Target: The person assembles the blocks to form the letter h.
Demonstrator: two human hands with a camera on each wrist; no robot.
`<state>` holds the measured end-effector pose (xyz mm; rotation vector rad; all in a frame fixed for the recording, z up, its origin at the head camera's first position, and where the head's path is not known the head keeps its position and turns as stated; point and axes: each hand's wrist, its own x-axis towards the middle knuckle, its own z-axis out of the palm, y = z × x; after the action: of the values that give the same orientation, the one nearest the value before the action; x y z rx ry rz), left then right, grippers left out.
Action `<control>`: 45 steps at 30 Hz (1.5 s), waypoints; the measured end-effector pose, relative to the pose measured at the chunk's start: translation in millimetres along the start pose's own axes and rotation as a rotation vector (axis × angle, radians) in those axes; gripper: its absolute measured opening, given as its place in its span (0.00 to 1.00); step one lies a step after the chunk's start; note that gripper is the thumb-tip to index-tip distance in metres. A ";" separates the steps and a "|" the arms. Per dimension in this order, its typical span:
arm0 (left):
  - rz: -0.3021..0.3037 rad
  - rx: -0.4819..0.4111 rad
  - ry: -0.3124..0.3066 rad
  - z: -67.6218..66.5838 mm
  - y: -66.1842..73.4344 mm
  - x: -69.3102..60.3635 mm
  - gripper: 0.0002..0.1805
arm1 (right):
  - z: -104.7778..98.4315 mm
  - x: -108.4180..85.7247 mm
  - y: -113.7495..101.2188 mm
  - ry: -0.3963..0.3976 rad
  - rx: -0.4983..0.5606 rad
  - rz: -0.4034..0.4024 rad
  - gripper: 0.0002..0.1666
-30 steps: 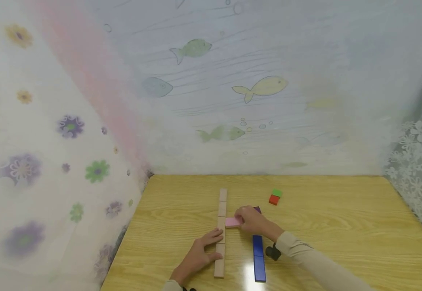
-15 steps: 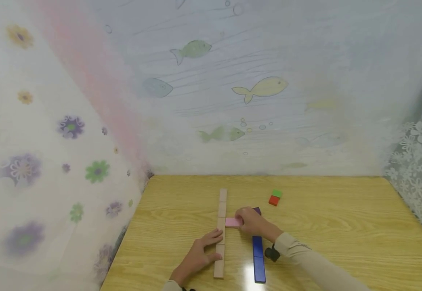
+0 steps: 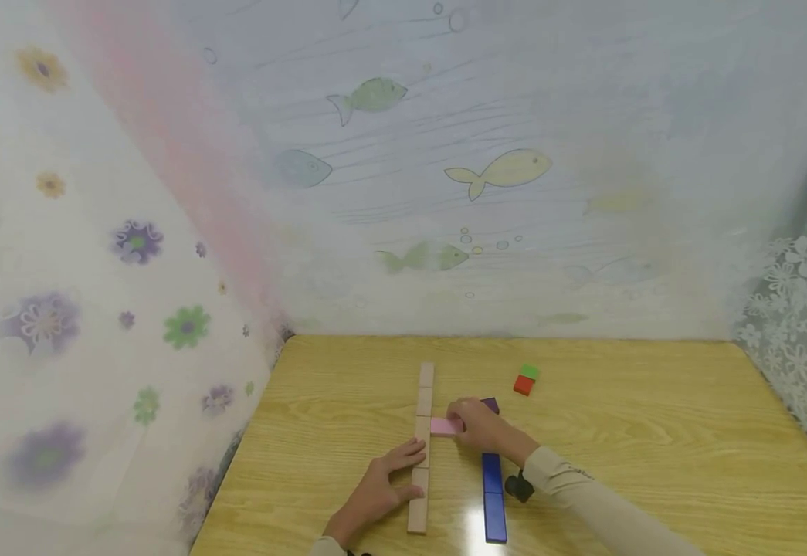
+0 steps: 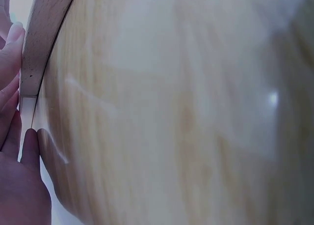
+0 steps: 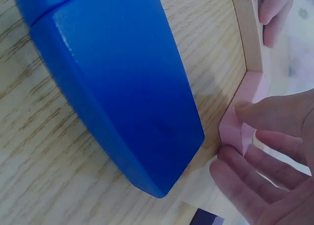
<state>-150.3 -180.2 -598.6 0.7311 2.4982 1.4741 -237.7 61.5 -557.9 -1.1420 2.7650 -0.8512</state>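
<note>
Nearest the person, two blue blocks (image 3: 492, 472) lie end to end on the wood-grain table (image 3: 618, 455), to the right of a straight row of four wooden blocks (image 3: 418, 502). The left hand (image 3: 378, 486) reaches in from the left of that row, fingers extended and thumb spread away from them; the thumb touches the nearest wooden block and the fingertips rest on the second. A black device (image 3: 520, 488) sits beside the right cuff of a beige sleeve (image 3: 584, 490).

A little farther off, the right hand (image 3: 476, 425) pinches a pink block (image 3: 442, 427) between thumb and fingers. The pink block is on the table, crosswise to the row, its left end against the side of the second wooden block, near that block's far end. The two hands are apart from each other.

Just past the right hand, a dark block (image 3: 490, 405) is partly covered; it looks purple, though too little shows to be sure. Farther back, a red block (image 3: 523, 385) touches a green block (image 3: 529, 372) behind it. Beyond the table stands a wall (image 3: 403, 301) painted with fish and bubbles.
</note>
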 end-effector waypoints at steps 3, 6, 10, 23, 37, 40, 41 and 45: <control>-0.007 -0.003 -0.003 0.8 -1.0 -0.6 0.32 | -1.3 -0.8 -1.2 -0.001 -0.027 -0.011 0.12; -0.017 -0.004 -0.007 1.4 -1.9 -0.7 0.32 | -4.3 -0.7 -1.8 -0.011 -0.048 -0.001 0.11; -0.020 0.003 -0.007 1.1 -1.9 -0.5 0.32 | -11.6 1.0 -1.3 -0.026 -0.068 0.022 0.12; -0.019 -0.025 -0.011 -5.8 25.6 -0.3 0.30 | -41.8 -0.5 7.5 -0.012 0.007 0.016 0.17; -0.006 -0.023 -0.014 -9.8 37.4 -0.2 0.29 | -54.6 -6.3 18.9 -0.014 -0.025 -0.018 0.19; -0.012 -0.024 -0.015 -10.0 37.8 -0.3 0.29 | -55.1 -8.1 22.3 -0.030 -0.021 -0.026 0.19; -0.011 -0.025 -0.014 -10.0 38.0 -0.4 0.29 | -55.1 -8.8 23.4 -0.035 -0.025 -0.026 0.19; -0.014 -0.028 -0.014 -9.8 39.2 -1.0 0.29 | -54.8 -12.6 29.0 -0.044 -0.043 -0.014 0.21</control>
<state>-140.1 -172.7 -560.2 0.7153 2.4618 1.4915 -259.7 112.7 -527.9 -1.1735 2.7563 -0.7613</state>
